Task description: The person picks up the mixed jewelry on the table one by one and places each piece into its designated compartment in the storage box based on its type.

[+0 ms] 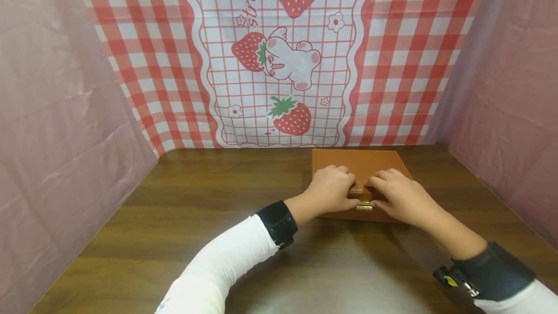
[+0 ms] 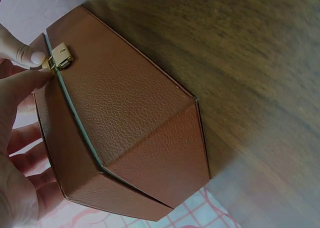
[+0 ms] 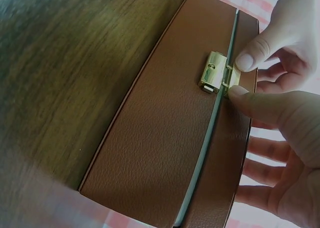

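A brown leather-look box (image 1: 377, 159) lies on the table with its lid down. At the middle of its front sits a gold clasp (image 3: 213, 70), its upper part at the lid's edge. A pale green seam runs between lid and body in both wrist views. My left hand (image 1: 329, 190) grips the lid's front edge, fingers over the top and thumb at the clasp. From the other side, my right hand (image 1: 403, 197) holds the same edge, its thumb (image 3: 240, 91) touching the clasp's upper part. Both thumbs are close together at the clasp.
The box rests on a dark wood-grain table (image 1: 209, 188), right of the middle and near the back edge. Behind it hangs a red-and-white checked cloth (image 1: 405, 62) with strawberries. Pink curtains (image 1: 65, 110) stand at both sides.
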Demonstrator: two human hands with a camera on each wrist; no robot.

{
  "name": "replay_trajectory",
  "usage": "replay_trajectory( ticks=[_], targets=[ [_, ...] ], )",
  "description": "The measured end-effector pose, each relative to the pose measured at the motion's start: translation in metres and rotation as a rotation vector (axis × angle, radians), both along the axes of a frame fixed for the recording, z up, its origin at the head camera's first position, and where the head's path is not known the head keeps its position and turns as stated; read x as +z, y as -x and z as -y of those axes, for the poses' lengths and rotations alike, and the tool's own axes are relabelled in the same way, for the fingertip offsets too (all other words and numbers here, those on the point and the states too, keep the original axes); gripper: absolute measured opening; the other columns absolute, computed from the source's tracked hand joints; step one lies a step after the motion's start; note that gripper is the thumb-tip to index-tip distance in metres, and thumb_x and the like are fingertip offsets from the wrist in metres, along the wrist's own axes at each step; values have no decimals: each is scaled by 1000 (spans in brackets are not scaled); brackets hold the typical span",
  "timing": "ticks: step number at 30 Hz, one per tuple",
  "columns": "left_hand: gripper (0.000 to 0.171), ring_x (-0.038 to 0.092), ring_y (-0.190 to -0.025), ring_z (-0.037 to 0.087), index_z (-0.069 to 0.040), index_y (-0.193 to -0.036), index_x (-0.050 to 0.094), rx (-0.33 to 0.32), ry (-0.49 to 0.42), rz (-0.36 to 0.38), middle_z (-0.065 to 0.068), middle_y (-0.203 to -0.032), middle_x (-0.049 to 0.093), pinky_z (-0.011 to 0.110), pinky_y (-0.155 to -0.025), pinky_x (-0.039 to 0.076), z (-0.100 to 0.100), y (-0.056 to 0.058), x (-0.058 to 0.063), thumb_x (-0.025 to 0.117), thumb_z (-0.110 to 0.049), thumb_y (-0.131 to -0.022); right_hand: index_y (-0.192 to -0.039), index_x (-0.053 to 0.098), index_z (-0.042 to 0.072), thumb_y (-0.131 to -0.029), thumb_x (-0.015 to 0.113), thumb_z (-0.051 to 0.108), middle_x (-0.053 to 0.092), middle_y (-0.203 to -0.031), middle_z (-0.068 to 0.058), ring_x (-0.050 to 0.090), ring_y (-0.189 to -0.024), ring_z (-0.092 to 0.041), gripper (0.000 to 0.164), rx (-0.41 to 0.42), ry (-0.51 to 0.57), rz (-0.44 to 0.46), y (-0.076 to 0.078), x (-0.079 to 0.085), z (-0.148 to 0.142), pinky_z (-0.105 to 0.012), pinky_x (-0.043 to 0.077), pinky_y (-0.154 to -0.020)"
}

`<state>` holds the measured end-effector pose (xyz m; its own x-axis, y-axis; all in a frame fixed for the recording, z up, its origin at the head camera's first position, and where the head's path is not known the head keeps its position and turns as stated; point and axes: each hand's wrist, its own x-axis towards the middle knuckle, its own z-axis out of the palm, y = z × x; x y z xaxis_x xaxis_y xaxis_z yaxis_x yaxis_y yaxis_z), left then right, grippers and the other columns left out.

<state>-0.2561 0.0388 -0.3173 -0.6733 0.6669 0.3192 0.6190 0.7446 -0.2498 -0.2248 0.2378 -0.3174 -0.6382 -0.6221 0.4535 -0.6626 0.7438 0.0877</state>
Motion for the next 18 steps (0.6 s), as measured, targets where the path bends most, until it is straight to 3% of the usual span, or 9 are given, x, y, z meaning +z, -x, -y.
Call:
replay_trajectory(
  ticks=[10, 18],
  targets=[
    [34, 51, -68, 9, -25, -89, 69, -25, 5, -21, -9, -82, 55, 22, -49, 42, 0, 1, -1, 70, -58, -80, -94, 65, 7, -65, 88, 7, 61, -94, -9, 56, -87, -31, 37, -2, -20, -11, 2, 0, 3, -47, 53, -67],
    [33, 53, -74, 12, -29, -84, 73, 26, 21, 19, -10, -82, 54, 26, -51, 45, -2, -2, 0, 71, -61, -79, -83, 65, 16, -63, 89, 9, 56, -85, 0, 52, -79, -24, 32, -22, -33, 12, 0, 2, 5, -36, 47, -54]
  ],
)
